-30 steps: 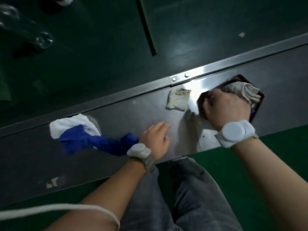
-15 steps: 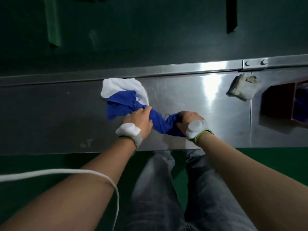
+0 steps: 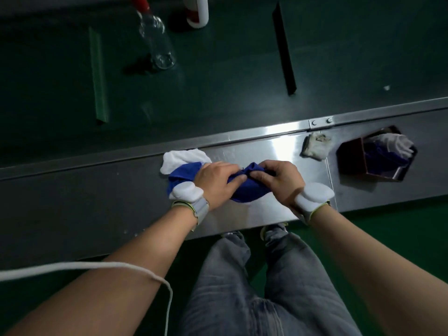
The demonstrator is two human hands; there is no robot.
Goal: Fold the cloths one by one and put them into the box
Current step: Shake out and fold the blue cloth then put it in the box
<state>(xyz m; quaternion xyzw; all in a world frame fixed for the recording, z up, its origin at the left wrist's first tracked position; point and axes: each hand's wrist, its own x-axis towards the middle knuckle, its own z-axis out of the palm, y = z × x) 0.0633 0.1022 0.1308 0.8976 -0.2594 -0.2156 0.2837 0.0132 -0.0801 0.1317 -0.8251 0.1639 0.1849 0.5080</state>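
Steel shelf (image 3: 242,221) fronting a dark green work surface (image 3: 218,81) — seen from the head camera, a person bunches a blue cloth (image 3: 244,190) between both hands. Left hand (image 3: 215,183) clamps the cloth's left part, fingers curled over it; right hand (image 3: 278,180) pinches its right end, the two thumbs nearly meeting. Just beyond the left hand's knuckles, a white cloth (image 3: 184,157) lies partly beneath the blue one. Well to the right of the right hand sits a dark hexagonal box (image 3: 351,161) already holding folded cloths (image 3: 392,146) — and between hand and box, a soiled grey rag (image 3: 315,147). Far beyond the hands lies a clear bottle (image 3: 157,42).
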